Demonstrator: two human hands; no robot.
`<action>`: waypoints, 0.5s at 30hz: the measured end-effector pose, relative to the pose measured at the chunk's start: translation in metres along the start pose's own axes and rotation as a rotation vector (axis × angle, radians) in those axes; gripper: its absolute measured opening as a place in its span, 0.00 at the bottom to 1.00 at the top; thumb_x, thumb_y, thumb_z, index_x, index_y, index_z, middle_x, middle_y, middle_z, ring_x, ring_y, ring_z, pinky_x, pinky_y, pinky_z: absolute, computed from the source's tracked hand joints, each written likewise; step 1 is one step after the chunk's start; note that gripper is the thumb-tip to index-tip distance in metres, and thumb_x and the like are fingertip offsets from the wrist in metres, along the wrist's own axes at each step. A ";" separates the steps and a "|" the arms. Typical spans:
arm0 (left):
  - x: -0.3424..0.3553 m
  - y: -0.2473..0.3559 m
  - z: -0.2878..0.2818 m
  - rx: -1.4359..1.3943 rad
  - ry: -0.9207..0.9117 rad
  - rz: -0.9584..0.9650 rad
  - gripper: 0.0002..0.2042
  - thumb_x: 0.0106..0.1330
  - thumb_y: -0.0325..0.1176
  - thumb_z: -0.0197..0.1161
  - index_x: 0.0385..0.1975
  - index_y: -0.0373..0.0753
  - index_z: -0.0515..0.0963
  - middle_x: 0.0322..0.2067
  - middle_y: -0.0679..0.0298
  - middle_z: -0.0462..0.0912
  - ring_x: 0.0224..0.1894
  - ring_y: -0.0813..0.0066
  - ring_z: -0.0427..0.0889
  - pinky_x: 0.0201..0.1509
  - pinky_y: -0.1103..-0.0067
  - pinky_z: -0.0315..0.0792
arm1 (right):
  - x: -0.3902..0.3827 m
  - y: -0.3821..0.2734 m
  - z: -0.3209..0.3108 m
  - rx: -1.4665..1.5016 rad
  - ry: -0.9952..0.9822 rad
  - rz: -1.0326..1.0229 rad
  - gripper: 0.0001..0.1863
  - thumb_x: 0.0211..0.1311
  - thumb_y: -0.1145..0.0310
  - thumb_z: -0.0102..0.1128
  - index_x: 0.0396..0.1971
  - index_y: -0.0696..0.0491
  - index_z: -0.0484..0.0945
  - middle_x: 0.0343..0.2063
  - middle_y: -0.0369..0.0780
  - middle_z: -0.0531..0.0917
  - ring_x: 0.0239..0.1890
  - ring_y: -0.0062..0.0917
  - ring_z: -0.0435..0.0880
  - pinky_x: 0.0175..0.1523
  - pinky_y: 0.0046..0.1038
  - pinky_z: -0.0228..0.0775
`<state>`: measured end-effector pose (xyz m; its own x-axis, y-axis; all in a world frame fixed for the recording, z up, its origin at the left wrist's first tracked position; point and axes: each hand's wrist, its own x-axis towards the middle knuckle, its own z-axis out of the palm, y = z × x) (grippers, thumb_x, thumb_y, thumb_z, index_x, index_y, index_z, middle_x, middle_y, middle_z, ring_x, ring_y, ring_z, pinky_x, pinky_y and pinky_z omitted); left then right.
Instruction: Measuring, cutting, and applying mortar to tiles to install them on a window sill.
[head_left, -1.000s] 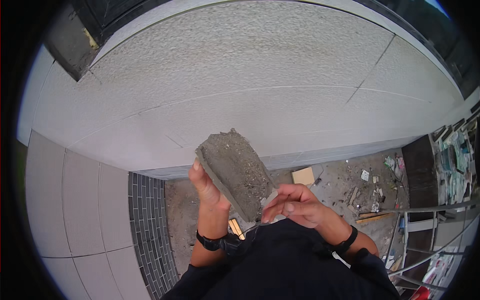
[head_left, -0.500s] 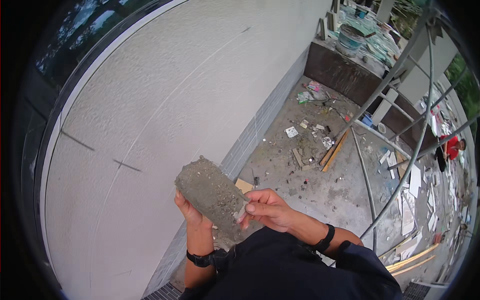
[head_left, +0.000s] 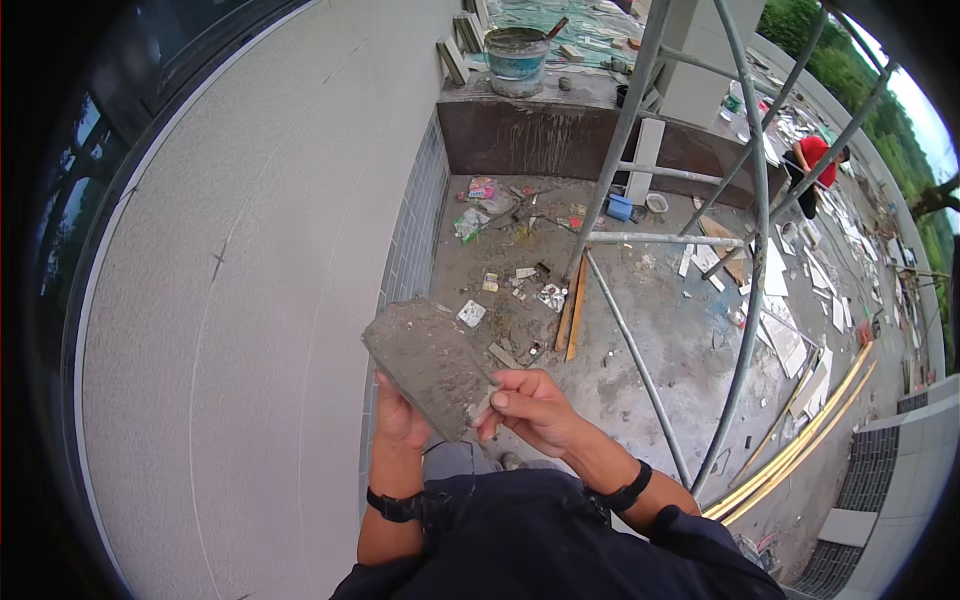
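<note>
A rectangular slab covered in rough grey mortar is held up in front of my body, its coated face toward me. My left hand supports it from below at the left edge, most fingers hidden behind it. The thumb and fingers of my right hand pinch its right corner. Mortar hides what the slab itself is made of. Beside it on the left stands the light, textured wall, with pencil-like lines and a cross mark, above a strip of grey brick-patterned tiles.
Metal scaffolding rises at the right. A mortar bucket stands on the far ledge. Wood strips, a blue container, white offcuts and yellow poles lie about. A person in red bends over far right.
The view has swung to the right and up, showing more of the ledge, scaffolding and the other person. Both hands still hold the mortar-covered slab, slightly turned.
</note>
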<state>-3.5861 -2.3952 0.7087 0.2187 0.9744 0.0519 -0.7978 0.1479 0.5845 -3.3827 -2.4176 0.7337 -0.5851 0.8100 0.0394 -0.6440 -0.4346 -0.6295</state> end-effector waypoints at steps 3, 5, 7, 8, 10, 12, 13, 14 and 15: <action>0.072 -0.015 -0.017 -0.013 -0.001 -0.112 0.39 0.59 0.59 0.65 0.64 0.40 0.65 0.58 0.59 0.75 0.59 0.63 0.75 0.62 0.65 0.72 | 0.031 -0.027 -0.037 0.053 0.075 -0.037 0.11 0.70 0.68 0.55 0.43 0.61 0.78 0.37 0.44 0.85 0.36 0.25 0.85 0.45 0.26 0.77; 0.121 -0.026 -0.028 -0.036 -0.011 -0.180 0.39 0.58 0.60 0.65 0.63 0.39 0.65 0.57 0.59 0.75 0.59 0.64 0.75 0.62 0.66 0.72 | 0.057 -0.043 -0.064 0.052 0.164 -0.093 0.11 0.70 0.67 0.56 0.42 0.61 0.78 0.38 0.45 0.85 0.36 0.25 0.86 0.45 0.26 0.77; 0.173 -0.034 -0.043 -0.063 -0.025 -0.239 0.39 0.58 0.60 0.65 0.63 0.39 0.66 0.57 0.60 0.75 0.58 0.64 0.76 0.62 0.66 0.72 | 0.090 -0.061 -0.090 0.055 0.209 -0.114 0.12 0.70 0.67 0.56 0.42 0.61 0.77 0.38 0.45 0.86 0.36 0.26 0.86 0.45 0.26 0.77; 0.203 -0.038 -0.050 -0.079 -0.037 -0.280 0.39 0.58 0.60 0.66 0.62 0.39 0.66 0.57 0.60 0.75 0.58 0.64 0.76 0.62 0.66 0.72 | 0.109 -0.072 -0.102 0.067 0.249 -0.121 0.12 0.70 0.66 0.56 0.42 0.61 0.77 0.37 0.45 0.86 0.36 0.26 0.86 0.45 0.26 0.77; 0.265 -0.037 -0.055 -0.112 -0.064 -0.316 0.39 0.57 0.59 0.66 0.62 0.39 0.66 0.57 0.60 0.75 0.58 0.65 0.76 0.62 0.66 0.72 | 0.148 -0.095 -0.124 0.041 0.305 -0.121 0.12 0.70 0.66 0.56 0.42 0.61 0.78 0.37 0.45 0.86 0.35 0.26 0.86 0.44 0.26 0.77; 0.329 -0.028 -0.053 -0.149 -0.097 -0.365 0.39 0.57 0.61 0.65 0.62 0.40 0.66 0.58 0.60 0.75 0.59 0.64 0.75 0.62 0.65 0.71 | 0.193 -0.128 -0.142 0.013 0.356 -0.107 0.12 0.70 0.65 0.56 0.41 0.61 0.78 0.37 0.45 0.86 0.34 0.26 0.85 0.44 0.26 0.77; 0.357 -0.022 -0.052 -0.163 -0.099 -0.364 0.39 0.57 0.61 0.65 0.62 0.40 0.66 0.58 0.60 0.75 0.59 0.64 0.75 0.62 0.65 0.71 | 0.213 -0.144 -0.143 -0.092 0.407 -0.093 0.13 0.71 0.64 0.56 0.40 0.61 0.79 0.37 0.44 0.86 0.34 0.24 0.85 0.44 0.25 0.77; 0.388 -0.014 -0.051 -0.185 -0.141 -0.399 0.38 0.59 0.61 0.63 0.63 0.40 0.66 0.58 0.60 0.74 0.60 0.64 0.75 0.62 0.64 0.71 | 0.233 -0.160 -0.146 -0.197 0.453 -0.080 0.14 0.71 0.63 0.55 0.39 0.61 0.79 0.37 0.44 0.86 0.33 0.23 0.85 0.43 0.24 0.77; 0.416 -0.007 -0.050 -0.204 -0.183 -0.433 0.38 0.61 0.61 0.61 0.64 0.40 0.65 0.59 0.60 0.74 0.60 0.63 0.74 0.63 0.64 0.70 | 0.254 -0.182 -0.154 -0.204 0.456 -0.076 0.14 0.71 0.63 0.55 0.39 0.61 0.79 0.37 0.44 0.86 0.33 0.23 0.85 0.43 0.24 0.77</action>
<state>-3.5175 -1.9822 0.6855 0.6334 0.7738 -0.0088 -0.7019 0.5792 0.4146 -3.3381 -2.0722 0.7387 -0.2362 0.9457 -0.2234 -0.5401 -0.3189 -0.7789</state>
